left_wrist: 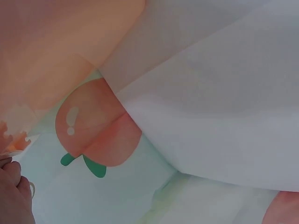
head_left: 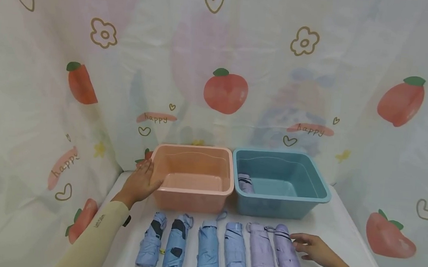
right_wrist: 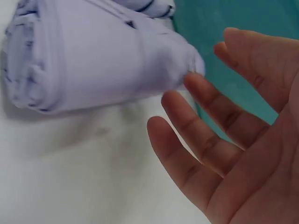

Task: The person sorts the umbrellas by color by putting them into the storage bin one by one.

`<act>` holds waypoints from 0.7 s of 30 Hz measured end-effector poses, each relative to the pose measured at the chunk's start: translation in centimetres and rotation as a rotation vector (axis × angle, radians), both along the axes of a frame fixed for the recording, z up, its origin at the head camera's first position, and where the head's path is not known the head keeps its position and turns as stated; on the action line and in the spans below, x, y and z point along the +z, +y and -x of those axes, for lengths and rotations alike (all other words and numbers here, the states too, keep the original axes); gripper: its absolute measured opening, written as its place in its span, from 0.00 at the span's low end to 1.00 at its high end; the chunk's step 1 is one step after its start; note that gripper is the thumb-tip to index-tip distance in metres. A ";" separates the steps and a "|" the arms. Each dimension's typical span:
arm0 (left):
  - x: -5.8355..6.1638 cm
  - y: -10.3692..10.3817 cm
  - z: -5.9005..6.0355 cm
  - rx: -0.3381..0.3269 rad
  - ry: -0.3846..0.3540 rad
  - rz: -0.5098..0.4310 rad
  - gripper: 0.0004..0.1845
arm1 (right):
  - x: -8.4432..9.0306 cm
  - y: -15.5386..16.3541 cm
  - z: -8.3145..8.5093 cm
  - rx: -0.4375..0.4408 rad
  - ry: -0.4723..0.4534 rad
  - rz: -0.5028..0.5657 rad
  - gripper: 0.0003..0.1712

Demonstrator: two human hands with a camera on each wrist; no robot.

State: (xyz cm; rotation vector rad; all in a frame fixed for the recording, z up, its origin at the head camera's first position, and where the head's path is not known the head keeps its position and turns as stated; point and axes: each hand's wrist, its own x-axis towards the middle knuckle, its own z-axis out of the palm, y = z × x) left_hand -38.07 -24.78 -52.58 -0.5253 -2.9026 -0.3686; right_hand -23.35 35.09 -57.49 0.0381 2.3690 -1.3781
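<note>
My left hand [head_left: 140,184] rests at the left side of an orange plastic bin [head_left: 194,197], its fingers along the rim and its thumb toward the front corner. Only part of that hand shows at the lower left of the left wrist view. Beside the rightmost purple folded umbrella [head_left: 289,256] is my right hand [head_left: 314,248], fingers loosely spread, palm toward it and nothing held. In the right wrist view, the fingertips come right up to that umbrella [right_wrist: 107,60]. A second purple umbrella [head_left: 262,252] lies on its left.
Several blue folded umbrellas [head_left: 208,250] continue the row leftward on the white table [head_left: 342,227]. A teal bin [head_left: 280,206] stands right of the orange one, with a purple umbrella [head_left: 245,183] inside. A printed curtain [head_left: 228,46] encloses the back and sides.
</note>
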 end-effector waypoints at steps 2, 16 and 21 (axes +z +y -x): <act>0.0 0.0 0.0 -0.003 -0.001 -0.001 0.46 | -0.8 -0.5 -0.4 -0.031 0.019 -0.007 0.25; -0.6 -0.1 0.1 -0.012 0.010 -0.019 0.46 | -3.3 -3.1 -1.5 -0.044 0.145 -0.194 0.31; -0.4 0.0 0.0 -0.002 0.013 -0.025 0.46 | -2.9 -3.7 -1.0 0.038 0.175 -0.198 0.31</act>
